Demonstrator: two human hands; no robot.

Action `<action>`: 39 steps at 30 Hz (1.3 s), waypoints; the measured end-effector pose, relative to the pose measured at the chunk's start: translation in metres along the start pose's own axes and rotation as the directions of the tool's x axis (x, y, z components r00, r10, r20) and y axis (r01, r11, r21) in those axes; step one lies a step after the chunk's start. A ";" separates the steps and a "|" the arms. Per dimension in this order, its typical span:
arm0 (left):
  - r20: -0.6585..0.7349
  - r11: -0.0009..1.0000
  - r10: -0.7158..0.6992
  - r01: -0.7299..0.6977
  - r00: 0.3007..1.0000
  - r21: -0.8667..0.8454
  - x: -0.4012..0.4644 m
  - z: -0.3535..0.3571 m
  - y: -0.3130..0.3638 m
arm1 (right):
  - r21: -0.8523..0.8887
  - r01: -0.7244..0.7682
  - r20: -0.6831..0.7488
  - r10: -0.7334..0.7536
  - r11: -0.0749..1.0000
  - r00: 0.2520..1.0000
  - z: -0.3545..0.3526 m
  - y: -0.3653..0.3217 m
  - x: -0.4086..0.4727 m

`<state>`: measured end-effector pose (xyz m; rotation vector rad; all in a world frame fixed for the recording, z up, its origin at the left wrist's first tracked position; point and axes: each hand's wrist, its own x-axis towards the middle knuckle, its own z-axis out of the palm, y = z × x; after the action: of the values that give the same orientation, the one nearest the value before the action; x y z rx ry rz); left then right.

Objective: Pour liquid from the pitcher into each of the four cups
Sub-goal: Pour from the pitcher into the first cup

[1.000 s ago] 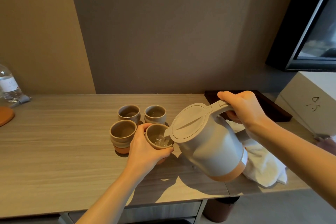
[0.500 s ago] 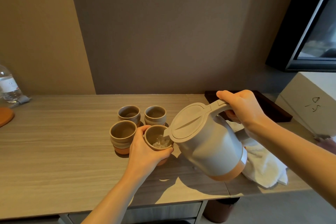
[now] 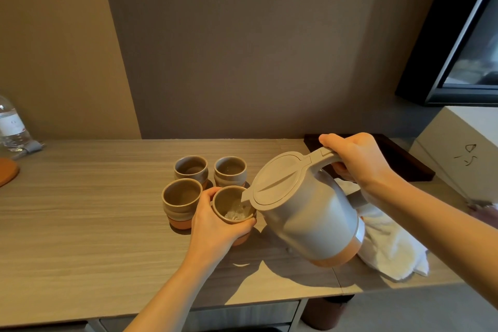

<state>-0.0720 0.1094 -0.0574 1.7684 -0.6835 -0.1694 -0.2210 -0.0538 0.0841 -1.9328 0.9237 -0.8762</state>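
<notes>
The right hand [image 3: 358, 162], clenched on the tilted grey lidded plastic pitcher [image 3: 304, 213], fills the left hand's [image 3: 215, 221] clasped grey-and-terracotta ceramic cup [image 3: 234, 206]; next, the nine-o'clock cup [image 3: 181, 201].

Dim warm light, hard shadows, wide-angle edge warping.

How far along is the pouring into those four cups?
Nothing looks finished. In hand: the right hand tips the pitcher over the near right cup, steadied by the left hand; water shows inside. Left: the near left cup looks empty; the back cups' levels are unclear.
</notes>
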 end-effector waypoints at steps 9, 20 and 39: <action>-0.001 0.999 -0.033 0.033 0.999 -0.013 0.002 0.002 -0.004 | 0.019 -0.002 0.012 0.001 1.000 1.000 0.003 0.002 0.003; -0.015 0.998 -0.047 0.046 0.999 -0.042 0.010 0.005 0.003 | 0.219 -0.107 0.005 0.108 0.970 0.994 0.001 0.019 0.005; -0.138 0.993 -0.118 0.120 0.983 0.008 0.023 0.031 0.000 | 0.387 -0.143 -0.104 0.197 0.911 0.975 -0.003 0.035 0.012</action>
<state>-0.0672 0.0712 -0.0625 1.8197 -0.4810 -0.1217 -0.2271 -0.0792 0.0580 -1.4533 0.9131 -1.0137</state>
